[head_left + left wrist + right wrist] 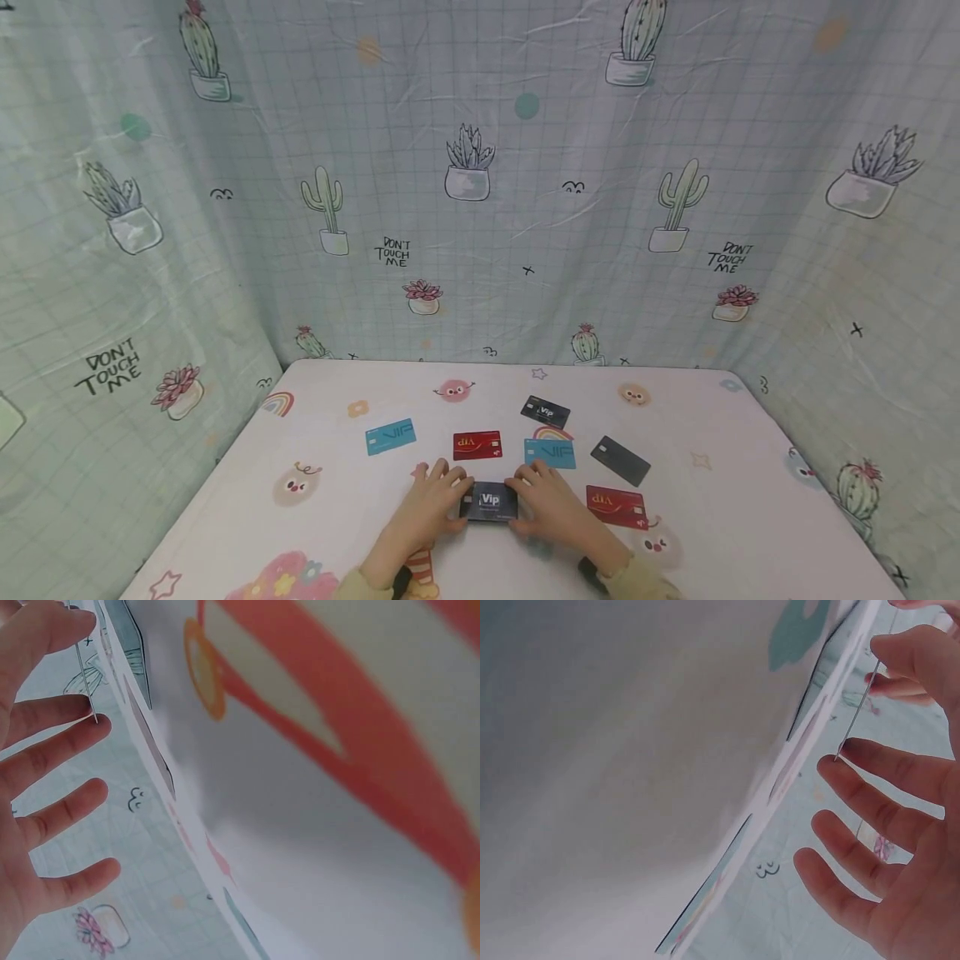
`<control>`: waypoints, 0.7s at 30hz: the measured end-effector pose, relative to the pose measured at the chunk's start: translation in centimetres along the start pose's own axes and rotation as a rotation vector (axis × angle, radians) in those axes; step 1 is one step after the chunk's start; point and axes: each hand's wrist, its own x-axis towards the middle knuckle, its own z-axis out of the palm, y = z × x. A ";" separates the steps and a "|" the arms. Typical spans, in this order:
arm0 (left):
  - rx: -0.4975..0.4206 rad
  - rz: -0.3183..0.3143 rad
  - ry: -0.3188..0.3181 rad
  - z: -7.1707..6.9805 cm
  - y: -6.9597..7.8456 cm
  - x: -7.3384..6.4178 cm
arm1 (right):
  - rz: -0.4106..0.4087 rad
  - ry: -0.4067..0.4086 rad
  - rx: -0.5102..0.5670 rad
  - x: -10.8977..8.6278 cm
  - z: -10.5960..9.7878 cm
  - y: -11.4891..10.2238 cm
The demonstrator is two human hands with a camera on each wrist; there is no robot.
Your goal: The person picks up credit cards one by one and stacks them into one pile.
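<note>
A black card marked "Vip" (489, 502) is held between both hands, raised off the table and seen edge-on in the wrist views. My left hand (429, 505) grips its left end, with the thumb (73, 628) at the near corner and fingertips at the far one. At the right end, my right hand (549, 503) holds it the same way, thumb (904, 649) and fingertips on its corners. The other fingers of each hand are spread off the card.
Beyond the hands lie a left blue card (391, 437), a red card (477, 445), a black card (545, 412), another blue card (550, 452) and a dark grey card (620, 461). A second red card (617, 507) lies right of my right hand. Printed cloth hangs around the white patterned table (360, 500).
</note>
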 end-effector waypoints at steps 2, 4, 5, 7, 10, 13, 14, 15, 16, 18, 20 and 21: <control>0.003 0.004 -0.003 0.1 -0.2 0.1 | -0.003 -0.014 -0.016 0.1 -0.1 0.0; 0.008 0.005 -0.012 0.2 -0.3 0.3 | -0.011 -0.023 -0.033 0.3 -0.1 0.0; 0.012 0.004 -0.023 0.2 -0.4 0.3 | -0.017 -0.026 -0.041 0.3 -0.1 0.1; 0.021 0.007 -0.034 0.1 -0.4 0.4 | -0.026 -0.032 -0.058 0.4 -0.1 0.2; 0.031 0.011 -0.052 0.1 -0.5 0.5 | -0.036 -0.043 -0.083 0.6 0.1 0.3; 0.021 0.006 -0.070 0.1 -0.5 0.6 | -0.047 -0.048 -0.100 0.6 0.2 0.4; 0.018 0.004 -0.075 0.1 -0.6 0.6 | -0.052 -0.048 -0.105 0.7 0.3 0.4; 0.014 0.004 -0.078 0.0 -0.6 0.6 | -0.058 -0.047 -0.111 0.7 0.3 0.4; 0.011 0.004 -0.081 0.0 -0.6 0.6 | -0.063 -0.045 -0.111 0.7 0.3 0.5; 0.007 0.004 -0.086 0.0 -0.6 0.6 | -0.070 -0.045 -0.112 0.8 0.3 0.5; 0.010 0.007 -0.089 0.0 -0.6 0.6 | -0.073 -0.049 -0.116 0.8 0.2 0.5; 0.011 0.009 -0.092 0.1 -0.7 0.6 | -0.076 -0.051 -0.117 0.8 0.2 0.4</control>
